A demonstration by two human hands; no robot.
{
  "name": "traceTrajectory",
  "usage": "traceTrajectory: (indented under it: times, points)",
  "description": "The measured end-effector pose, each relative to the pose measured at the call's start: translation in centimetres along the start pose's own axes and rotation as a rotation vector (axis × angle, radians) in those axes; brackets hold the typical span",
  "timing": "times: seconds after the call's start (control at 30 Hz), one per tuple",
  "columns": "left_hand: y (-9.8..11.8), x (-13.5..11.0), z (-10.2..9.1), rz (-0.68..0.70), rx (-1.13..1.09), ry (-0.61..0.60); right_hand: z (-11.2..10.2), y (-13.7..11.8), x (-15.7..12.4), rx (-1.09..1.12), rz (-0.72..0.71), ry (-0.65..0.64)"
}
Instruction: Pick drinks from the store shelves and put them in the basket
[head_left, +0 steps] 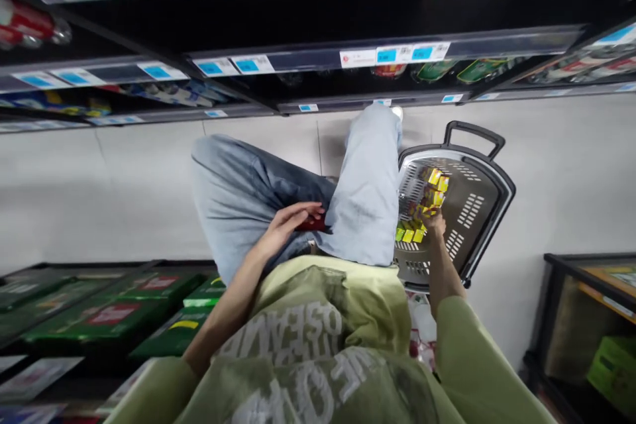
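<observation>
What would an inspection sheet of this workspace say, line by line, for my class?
Surface: pale floor under a dark basket.
Things: yellow packets inside the basket; a dark red item, partly covered.
Clutter: red-and-white goods, partly hidden.
Hands: right hand in the basket, at the packets; left hand by the dark red item; both grips unclear.
Cables: nothing seen.
Surroundings: price-labelled shelves ahead; green packs on the left.

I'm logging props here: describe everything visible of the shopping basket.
The shopping basket looks like grey-brown plastic, slotted, with a black rim and a black handle jutting from its far end. It stands upright on the pale floor beside the person's right leg, which hides part of its left edge. Small yellow packs lie inside; the right hand reaches in to them. Whether the leg touches it is unclear.
</observation>
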State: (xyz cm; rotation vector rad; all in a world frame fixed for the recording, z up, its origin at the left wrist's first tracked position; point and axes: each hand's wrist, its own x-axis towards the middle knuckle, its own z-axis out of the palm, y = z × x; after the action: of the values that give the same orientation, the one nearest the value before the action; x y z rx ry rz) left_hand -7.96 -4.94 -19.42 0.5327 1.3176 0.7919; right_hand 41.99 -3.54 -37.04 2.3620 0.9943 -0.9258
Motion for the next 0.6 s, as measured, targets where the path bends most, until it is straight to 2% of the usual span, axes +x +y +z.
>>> traceTrajectory:
  times: [0.2,0.3,0.43,0.6]
  points:
    - [0.6,0.1,1.0,-0.102,0.182,-0.018,-0.3,-1.6,4.0,-0.084,0.004,0.023]
    - [0.9,0.1,1.3,-0.11,0.288,-0.008,-0.8,-2.3,6.0,-0.109,-0.007,0.096]
    - [1.6,0.1,1.5,-0.14,0.401,-0.057,-1.7,-3.1,8.0,-0.137,-0.001,0.178]
    - [2.1,0.2,1.7,-0.148,0.431,-0.07,-2.0,-3.6,9.8,-0.105,-0.019,0.148]
